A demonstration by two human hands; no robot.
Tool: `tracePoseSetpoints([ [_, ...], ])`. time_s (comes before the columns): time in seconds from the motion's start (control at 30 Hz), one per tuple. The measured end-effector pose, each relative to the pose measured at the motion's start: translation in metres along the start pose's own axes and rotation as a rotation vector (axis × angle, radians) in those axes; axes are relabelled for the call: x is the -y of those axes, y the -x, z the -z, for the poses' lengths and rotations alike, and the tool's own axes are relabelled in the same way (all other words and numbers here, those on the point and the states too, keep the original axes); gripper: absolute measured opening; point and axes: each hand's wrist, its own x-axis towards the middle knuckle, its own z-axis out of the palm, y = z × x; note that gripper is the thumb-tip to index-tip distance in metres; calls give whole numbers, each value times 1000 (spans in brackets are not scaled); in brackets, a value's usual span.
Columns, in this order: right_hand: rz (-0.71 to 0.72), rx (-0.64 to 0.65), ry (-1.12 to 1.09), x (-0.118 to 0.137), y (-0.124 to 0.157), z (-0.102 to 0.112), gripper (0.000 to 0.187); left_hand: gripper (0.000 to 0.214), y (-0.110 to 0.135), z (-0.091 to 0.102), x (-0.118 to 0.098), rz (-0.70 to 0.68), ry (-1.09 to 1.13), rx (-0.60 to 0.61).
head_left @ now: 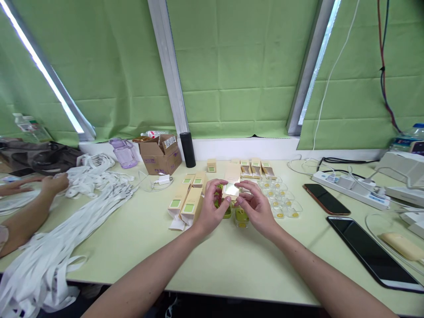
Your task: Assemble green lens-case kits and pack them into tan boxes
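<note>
My left hand (212,206) and my right hand (256,206) meet over the middle of the pale green table (132,234). Together they pinch a small cream carton (231,184), fingers closed on its near end. Under the hands stand small green jars (241,217). Left of them lie several cream cartons with green labels (188,201). To the right sit several clear cups with yellow contents (281,201).
Another person's hands (49,183) handle a heap of white straps (76,207) at left. A cardboard box (160,155), purple jug (123,153) and black cylinder (187,149) stand at the back. Two phones (326,198), a power strip (351,187) and cables lie right.
</note>
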Motion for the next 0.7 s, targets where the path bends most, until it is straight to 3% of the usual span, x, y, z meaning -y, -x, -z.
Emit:
tracePoseSetpoints([
  [0.23,23,1,14,6,1,0,35,40,1,-1,-3,-34,-26,-10],
  [0.5,63,23,39,1,0,6,47,48,0,3,-3,-62,4,29],
  [0.7,49,13,37,3,0,5,42,44,-1,3,-2,-42,5,10],
])
